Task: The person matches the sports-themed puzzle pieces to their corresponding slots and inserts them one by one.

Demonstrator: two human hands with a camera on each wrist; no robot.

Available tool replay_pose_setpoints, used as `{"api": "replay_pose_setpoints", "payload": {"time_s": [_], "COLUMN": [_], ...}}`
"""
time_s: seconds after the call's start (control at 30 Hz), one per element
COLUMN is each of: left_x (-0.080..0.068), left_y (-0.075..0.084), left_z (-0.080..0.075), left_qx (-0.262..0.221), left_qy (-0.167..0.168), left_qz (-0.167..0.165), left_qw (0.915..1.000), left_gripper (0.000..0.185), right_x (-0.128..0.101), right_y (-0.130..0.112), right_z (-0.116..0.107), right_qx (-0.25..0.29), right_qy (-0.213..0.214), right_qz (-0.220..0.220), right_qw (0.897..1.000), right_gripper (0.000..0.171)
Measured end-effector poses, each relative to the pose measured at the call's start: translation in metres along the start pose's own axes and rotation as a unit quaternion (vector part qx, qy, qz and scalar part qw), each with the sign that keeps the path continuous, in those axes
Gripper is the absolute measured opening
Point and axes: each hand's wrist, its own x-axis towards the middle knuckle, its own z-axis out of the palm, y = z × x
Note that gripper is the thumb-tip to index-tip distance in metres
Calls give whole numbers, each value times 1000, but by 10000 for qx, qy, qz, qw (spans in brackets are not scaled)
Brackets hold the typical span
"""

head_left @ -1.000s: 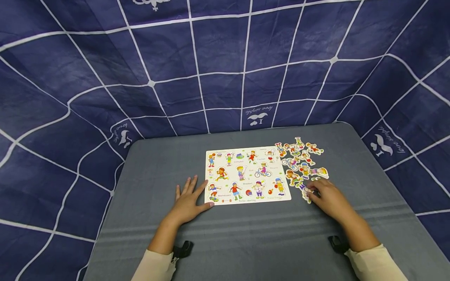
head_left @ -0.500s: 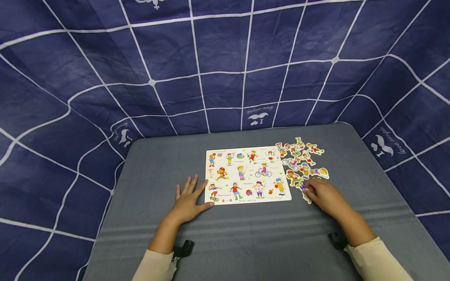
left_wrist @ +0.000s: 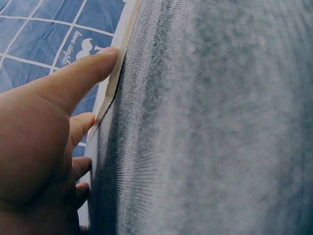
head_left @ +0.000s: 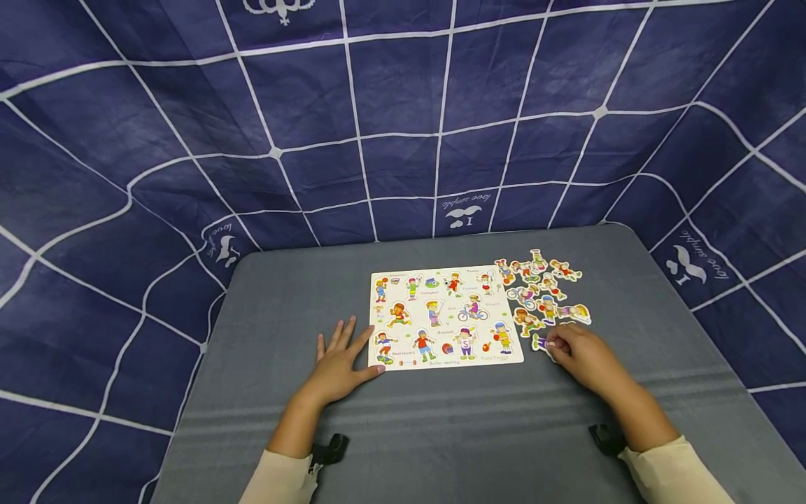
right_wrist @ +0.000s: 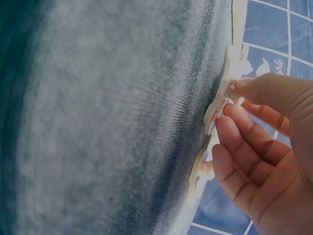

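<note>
A white wooden puzzle board (head_left: 418, 308) printed with children playing sports lies on the table. My left hand (head_left: 336, 367) rests spread at its lower left corner, thumb and index fingertip right at the edge. In the left wrist view, the thumb (left_wrist: 83, 76) reaches the board's thin side (left_wrist: 117, 78). My right hand (head_left: 585, 357), to the right of the board, pinches a child-shaped puzzle piece (head_left: 539, 342) with a purple part showing; the hand covers much of it. In the right wrist view, thumb and fingertips meet at the piece's pale wooden edge (right_wrist: 212, 112).
Several other figure pieces lie scattered beside the board's right edge, among them a bicycle piece (head_left: 522, 297), a runner piece (head_left: 527, 320) and a yellow-haired figure piece (head_left: 574, 313). A grey cloth (head_left: 441, 434) covers the table. Blue gridded curtains (head_left: 403, 175) stand behind and at the sides.
The piece under my right hand has turned and shifted, its lower end now hidden by the fingers, and it lies apart from the runner piece. My left hand stays put.
</note>
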Motion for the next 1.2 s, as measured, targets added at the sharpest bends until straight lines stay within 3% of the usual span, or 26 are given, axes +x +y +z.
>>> {"api": "replay_pose_setpoints", "payload": {"time_s": [0.47,0.73,1.03,1.2], "left_x": [-2,-3,-4,-3], "left_y": [-1,-1,-4,-2], "left_z": [2,3,7,5], "left_qx": [-42,-103,-271,-218], "left_qy": [-14,206,394,280], "left_qz": [27,131,238,151], "left_qw": [10000,9996,9986,9993], "left_gripper": [88,88,88,87], "right_x": [-3,0,8,13], "right_y": [-12,-19,-35,-42], "right_z": [1,4,13,17], "right_qx": [215,275,540,687], "right_qy": [187,256,92,146], "right_qz": [-146,-254,137,20], "right_qw": [9995,9990,9984,9975], "right_gripper": [18,21,17,17]}}
